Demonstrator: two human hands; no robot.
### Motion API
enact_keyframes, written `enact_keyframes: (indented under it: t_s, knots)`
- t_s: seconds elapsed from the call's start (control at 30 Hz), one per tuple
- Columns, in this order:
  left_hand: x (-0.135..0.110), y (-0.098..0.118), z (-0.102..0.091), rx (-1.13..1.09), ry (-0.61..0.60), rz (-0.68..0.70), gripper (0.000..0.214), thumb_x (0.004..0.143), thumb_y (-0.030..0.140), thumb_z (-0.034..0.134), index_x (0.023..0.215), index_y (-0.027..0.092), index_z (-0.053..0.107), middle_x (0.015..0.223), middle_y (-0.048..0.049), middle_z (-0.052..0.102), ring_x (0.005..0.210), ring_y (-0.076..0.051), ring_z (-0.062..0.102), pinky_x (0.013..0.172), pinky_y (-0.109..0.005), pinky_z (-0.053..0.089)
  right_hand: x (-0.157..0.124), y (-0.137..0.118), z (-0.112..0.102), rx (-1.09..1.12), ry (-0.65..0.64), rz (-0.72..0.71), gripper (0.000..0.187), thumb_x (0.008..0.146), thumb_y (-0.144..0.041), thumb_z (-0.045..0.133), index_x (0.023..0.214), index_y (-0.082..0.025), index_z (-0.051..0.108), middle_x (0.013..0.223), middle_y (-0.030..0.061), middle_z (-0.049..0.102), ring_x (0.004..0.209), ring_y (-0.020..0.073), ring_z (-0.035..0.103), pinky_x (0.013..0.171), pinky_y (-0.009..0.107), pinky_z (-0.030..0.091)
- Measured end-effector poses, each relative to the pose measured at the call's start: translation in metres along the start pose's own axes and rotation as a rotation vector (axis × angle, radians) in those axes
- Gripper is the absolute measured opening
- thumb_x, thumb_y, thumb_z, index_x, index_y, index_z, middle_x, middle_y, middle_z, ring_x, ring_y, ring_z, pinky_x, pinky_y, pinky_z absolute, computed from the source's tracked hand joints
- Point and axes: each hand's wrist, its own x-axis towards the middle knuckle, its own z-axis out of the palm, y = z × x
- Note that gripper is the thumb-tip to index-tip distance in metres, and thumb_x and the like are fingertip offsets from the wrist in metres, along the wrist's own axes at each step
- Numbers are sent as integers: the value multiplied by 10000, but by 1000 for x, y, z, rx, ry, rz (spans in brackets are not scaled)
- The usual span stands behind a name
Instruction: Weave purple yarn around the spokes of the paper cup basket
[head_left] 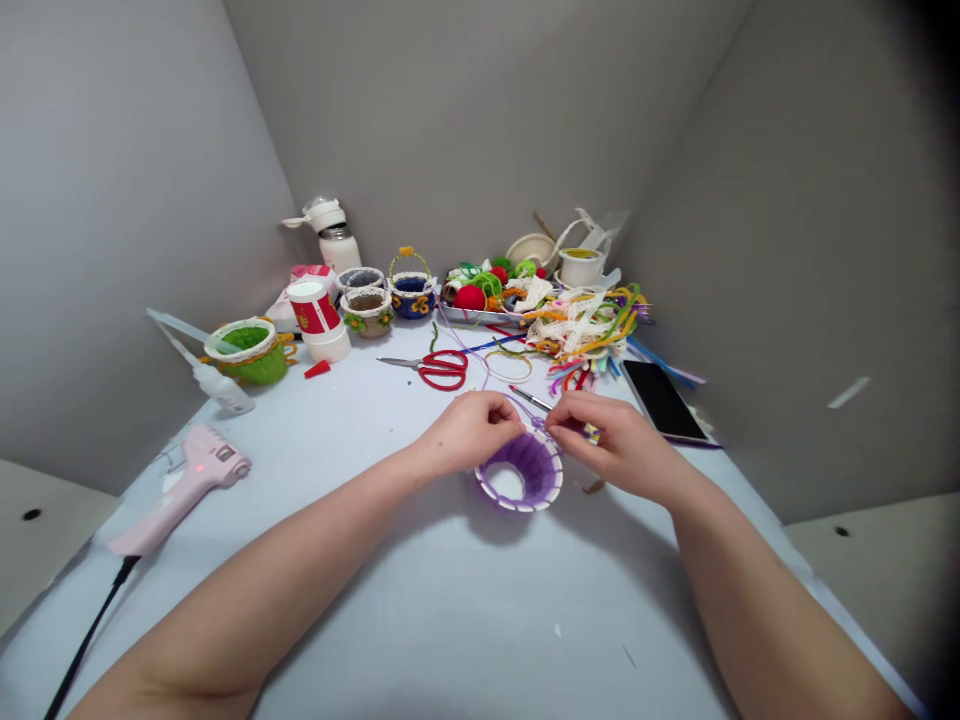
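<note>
Purple basket (536,487) with a white-notched rim is over the tabletop (465,620), midway between its left and right edges. The right hand's (611,440) fingers are narrowed beside the rim, their hold impossible to tell; the left hand's (476,430) pinch the rim. Red-handled scissors (445,370) lie toward the far edge. Purple yarn (538,424) bunches between the hands.

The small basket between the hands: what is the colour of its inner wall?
Its inner wall is purple, best seen in the head view.
</note>
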Motion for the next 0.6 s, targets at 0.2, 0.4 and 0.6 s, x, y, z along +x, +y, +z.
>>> enact_keyframes:
  t_s: [0.2, 0.4, 0.6]
  knots:
    - [1, -1, 0, 10, 5, 5, 185, 710, 327, 564, 749, 160, 634, 711, -1, 655, 646, -125, 574, 561, -223, 417, 3, -4, 3, 30, -5, -2, 144, 907, -229, 500, 834, -176, 613, 769, 24, 595, 710, 134, 524, 645, 246, 390]
    - [1, -2, 0, 20, 23, 7, 183, 704, 321, 567, 747, 156, 634, 691, -1, 654, 644, -126, 577, 562, -223, 417, -1, -5, -1, -17, -70, -65, 137, 908, -261, 518, 848, -180, 610, 777, 29, 580, 713, 137, 511, 656, 256, 385]
    - [1, -1, -1, 13, -7, -3, 189, 710, 330, 562, 740, 155, 629, 690, -4, 646, 630, -121, 562, 550, -219, 417, -4, 1, -12, 32, -133, -4, 165, 917, -280, 497, 856, -183, 615, 774, 25, 589, 699, 132, 518, 651, 254, 401]
